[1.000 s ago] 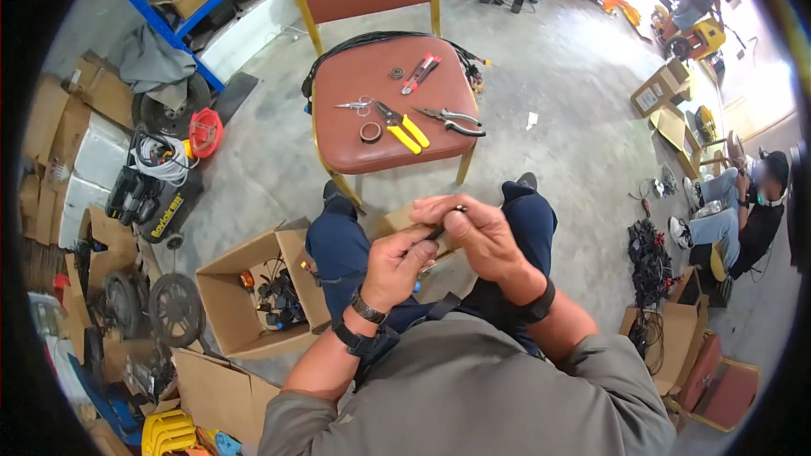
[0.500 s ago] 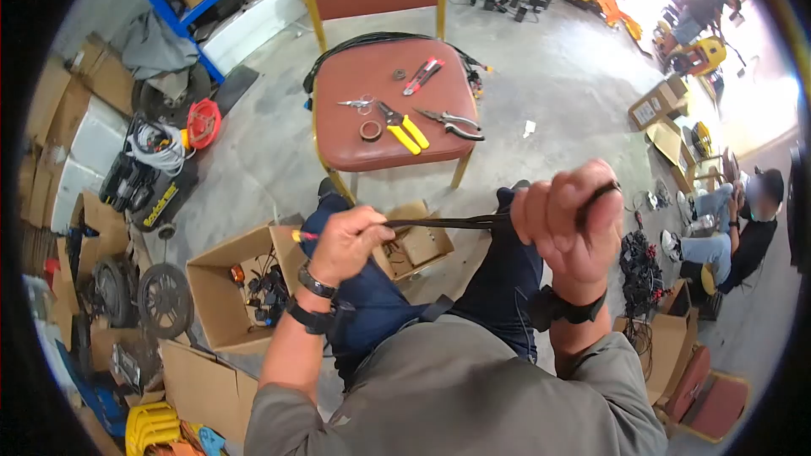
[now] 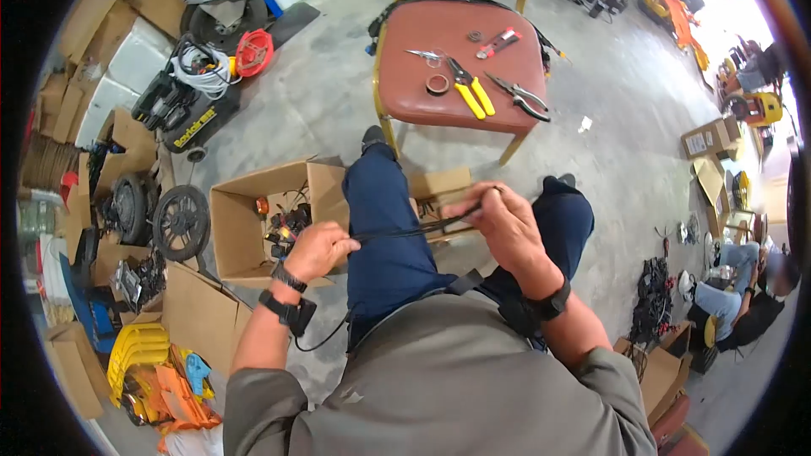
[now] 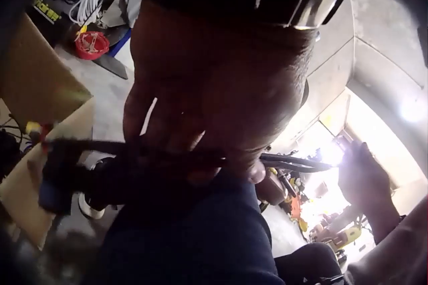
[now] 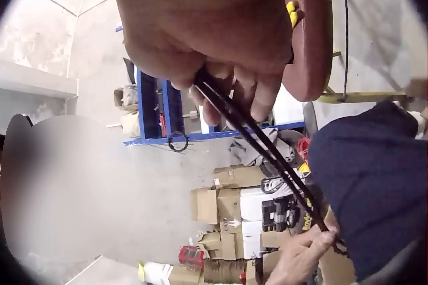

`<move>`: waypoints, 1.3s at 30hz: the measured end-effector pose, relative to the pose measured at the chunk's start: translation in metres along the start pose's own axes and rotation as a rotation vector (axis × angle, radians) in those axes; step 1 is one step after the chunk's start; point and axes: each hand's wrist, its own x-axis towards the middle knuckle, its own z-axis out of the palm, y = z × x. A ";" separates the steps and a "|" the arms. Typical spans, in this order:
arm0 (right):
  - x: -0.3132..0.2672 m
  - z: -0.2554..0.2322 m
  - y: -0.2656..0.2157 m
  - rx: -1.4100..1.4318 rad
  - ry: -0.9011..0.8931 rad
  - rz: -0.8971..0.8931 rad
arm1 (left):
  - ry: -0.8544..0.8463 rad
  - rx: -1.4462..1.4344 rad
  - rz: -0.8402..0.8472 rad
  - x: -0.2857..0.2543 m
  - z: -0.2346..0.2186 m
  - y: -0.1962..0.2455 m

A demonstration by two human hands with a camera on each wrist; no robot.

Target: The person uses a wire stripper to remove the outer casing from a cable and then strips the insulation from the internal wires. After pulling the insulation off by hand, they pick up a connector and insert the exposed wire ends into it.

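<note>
Several thin black cables [image 3: 397, 233] run between the two hands, stretched above the person's thighs. My left hand [image 3: 318, 251] grips one end of the bundle, thumb pressed against the fingers. Past that hand, in the left wrist view, a dark cable end with a bluish connector [image 4: 50, 188] sticks out, blurred. My right hand [image 3: 511, 228] pinches the other end near its fingertips. In the right wrist view the strands [image 5: 267, 148] come out under the right fingers and slope down to the left hand.
Ahead, a chair seat [image 3: 422, 34] carries yellow-handled wire strippers [image 3: 473, 95], pliers [image 3: 522, 99], a red cutter [image 3: 500, 43], small scissors and a tape roll [image 3: 437, 84]. A cardboard box [image 3: 232, 241] of cables stands left of the legs. Another person [image 3: 735, 295] sits far right.
The hands were together, then spread wide with the right raised toward the camera. Now the right hand is lower and nearer the left, the cables still between them. The head view has shifted.
</note>
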 end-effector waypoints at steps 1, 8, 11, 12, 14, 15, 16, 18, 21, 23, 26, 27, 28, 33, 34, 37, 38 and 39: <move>0.003 -0.001 0.003 -0.010 -0.001 0.035 | -0.047 -0.037 -0.042 -0.006 0.009 0.000; 0.015 -0.002 0.006 -0.037 -0.017 -0.025 | 0.174 -0.119 0.021 0.022 0.001 0.068; 0.013 0.000 0.010 0.004 0.002 -0.038 | 0.182 -0.284 0.143 0.049 0.013 0.097; 0.011 0.000 0.010 0.027 0.031 -0.021 | 0.177 -0.331 0.177 0.056 0.020 0.103; 0.009 -0.005 0.009 0.047 0.083 -0.011 | 0.156 -0.388 0.126 0.062 0.028 0.111; 0.007 -0.009 0.009 0.046 0.107 -0.015 | 0.155 -0.411 0.115 0.065 0.029 0.115; 0.005 -0.013 0.010 0.046 0.133 -0.018 | 0.151 -0.435 0.105 0.068 0.030 0.118; 0.002 -0.020 0.010 0.031 0.122 -0.026 | 0.086 -0.546 0.047 0.070 0.036 0.115; 0.002 -0.024 0.008 -0.052 0.119 -0.043 | 0.019 -0.628 0.006 0.070 0.038 0.114; 0.002 -0.023 0.006 -0.103 0.110 -0.051 | -0.017 -0.660 -0.020 0.070 0.039 0.114; 0.002 -0.021 0.003 -0.129 0.101 -0.050 | -0.056 -0.681 -0.052 0.069 0.039 0.114; 0.002 -0.020 0.003 -0.129 0.110 -0.038 | -0.061 -0.687 -0.062 0.068 0.039 0.113; 0.002 -0.020 0.002 -0.129 0.116 -0.026 | -0.064 -0.694 -0.071 0.068 0.040 0.113; 0.002 -0.020 0.002 -0.177 0.097 -0.064 | -0.068 -0.687 -0.022 0.066 0.048 0.112; 0.002 -0.020 0.004 -0.180 0.091 -0.094 | -0.082 -0.680 -0.029 0.065 0.048 0.112; 0.002 -0.021 0.009 -0.193 0.099 -0.140 | -0.104 -0.695 -0.076 0.063 0.050 0.112; 0.001 -0.021 0.008 -0.195 0.098 -0.120 | -0.108 -0.707 -0.097 0.062 0.051 0.111; 0.002 -0.022 0.005 -0.197 0.095 -0.100 | -0.103 -0.701 -0.105 0.062 0.052 0.110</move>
